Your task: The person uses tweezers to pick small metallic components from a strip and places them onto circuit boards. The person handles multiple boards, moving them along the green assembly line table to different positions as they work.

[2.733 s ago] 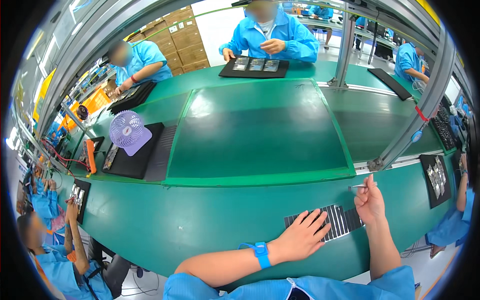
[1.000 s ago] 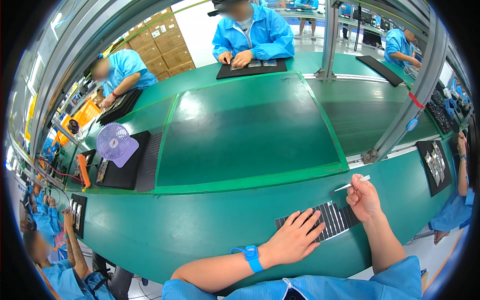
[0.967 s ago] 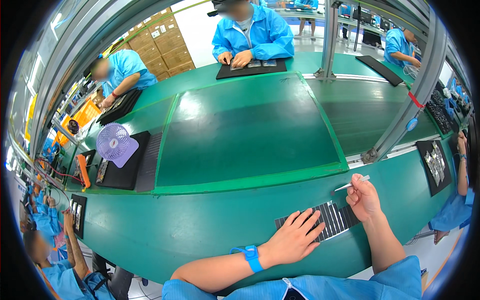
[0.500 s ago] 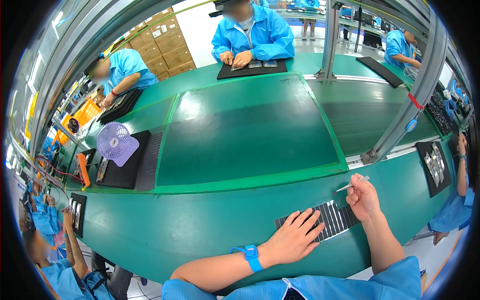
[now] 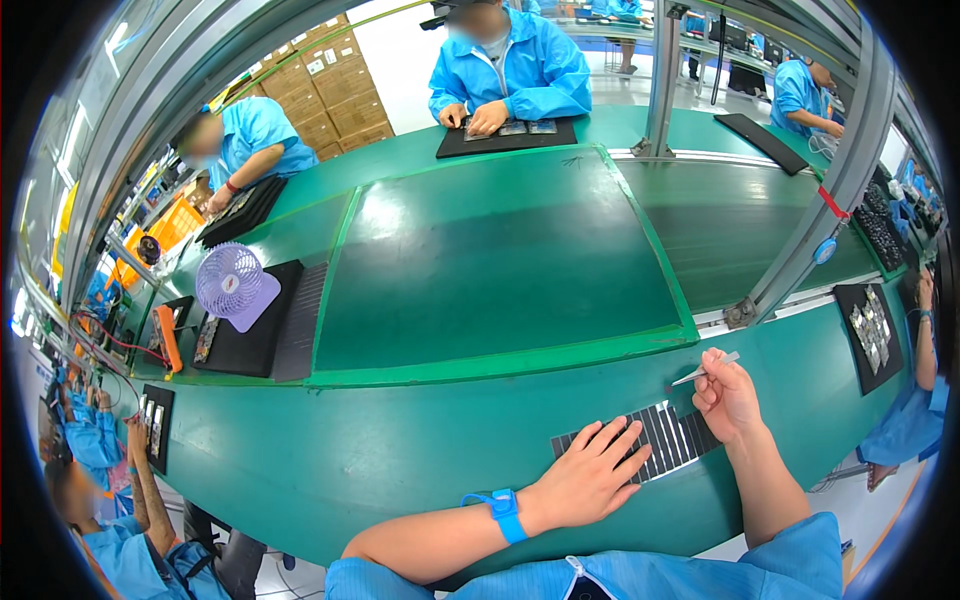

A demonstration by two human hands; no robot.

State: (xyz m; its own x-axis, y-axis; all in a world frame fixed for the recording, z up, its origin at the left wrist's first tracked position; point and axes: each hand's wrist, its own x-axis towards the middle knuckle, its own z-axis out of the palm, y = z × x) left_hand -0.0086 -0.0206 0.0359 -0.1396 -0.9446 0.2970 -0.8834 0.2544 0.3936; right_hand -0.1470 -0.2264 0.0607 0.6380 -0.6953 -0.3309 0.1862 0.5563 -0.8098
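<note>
Black striped sheet (image 5: 672, 442) under left hand (image 5: 588, 478), near right hand (image 5: 728, 396).

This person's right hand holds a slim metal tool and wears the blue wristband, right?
Not quite: the head view shows the blue wristband on the wrist of the left hand. The right hand does hold the slim metal tool.

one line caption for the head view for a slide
Left hand spread on a black striped sheet, right hand holding silver tweezers over the green bench.
</note>
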